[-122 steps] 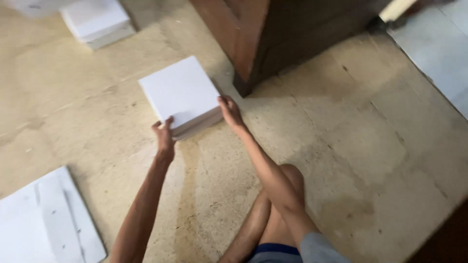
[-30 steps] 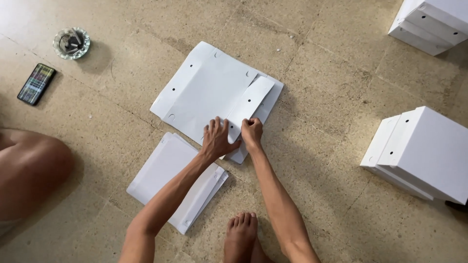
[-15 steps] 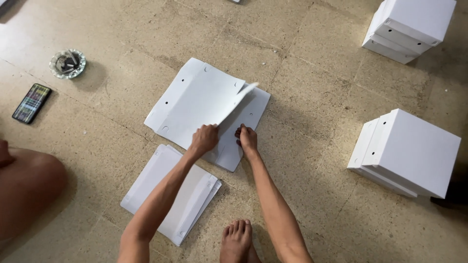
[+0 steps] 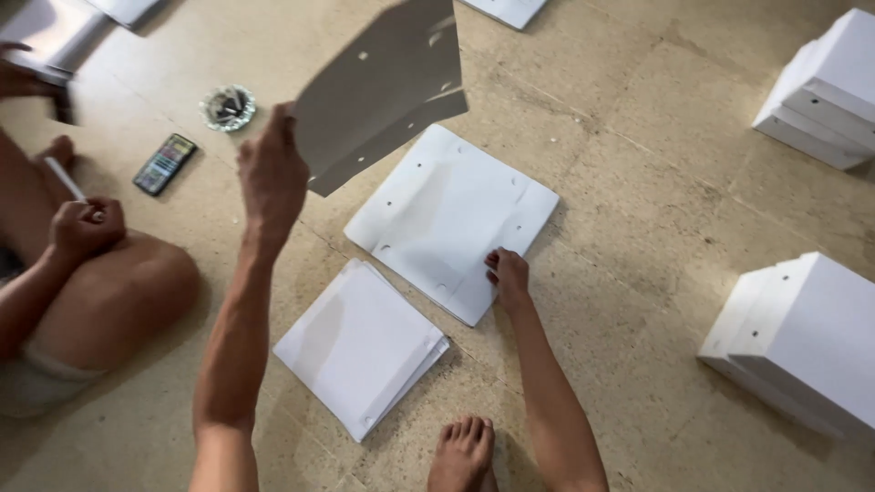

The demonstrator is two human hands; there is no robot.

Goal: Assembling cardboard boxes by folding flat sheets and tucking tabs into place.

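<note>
— Item held, left hand (image 4: 272,173)?
— Card sheet (image 4: 383,87), grey underside, punched; lifted clear of the floor, pinched shut at its 8 o'clock edge.
— Right hand (image 4: 509,273)?
— Fingers laid flat, nothing gripped; pressed on flat white stack (image 4: 451,219) at its 4 o'clock edge.
— Adjacent?
— Folded sheets (image 4: 360,346) at 7 o'clock of the stack; assembled boxes (image 4: 802,346) at 3 o'clock.

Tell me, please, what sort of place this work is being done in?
Probably an informal home workshop for folding boxes: people sit on a bare stone floor, with flat white card blanks laid out and finished white boxes stacked beside them.
</note>
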